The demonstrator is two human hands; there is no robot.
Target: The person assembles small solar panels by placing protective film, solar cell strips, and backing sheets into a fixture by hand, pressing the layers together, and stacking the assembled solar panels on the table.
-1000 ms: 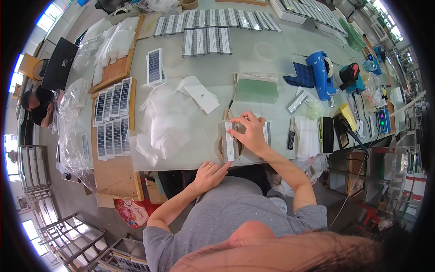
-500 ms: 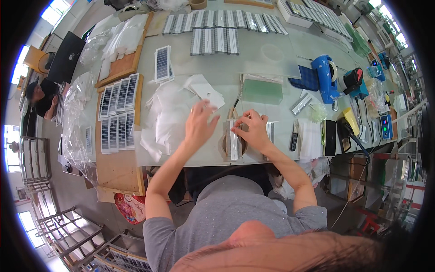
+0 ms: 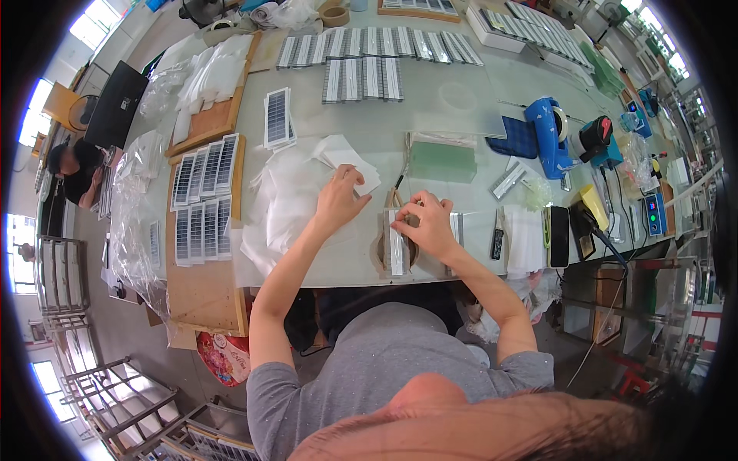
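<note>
The silver strip (image 3: pixel 397 257) is being pinched near its upper end by the right hand (image 3: pixel 428 223), thumb and forefinger being pressed together on it, seemingly so that it is being steadied on the desk (image 3: pixel 346 263). To that hand's left, it is being supported lengthwise, apparently over a brown ring (image 3: pixel 413 255). The left hand (image 3: pixel 340 201) is being held with thumb and fingers apart over the white cards (image 3: pixel 370 175); whether a card is being touched cannot be told. White sheets (image 3: pixel 288 196) are being heaped just left of that hand, probably for easy reach, while the green block (image 3: pixel 442 161) is being stored beyond the right hand, likely for working room
</note>
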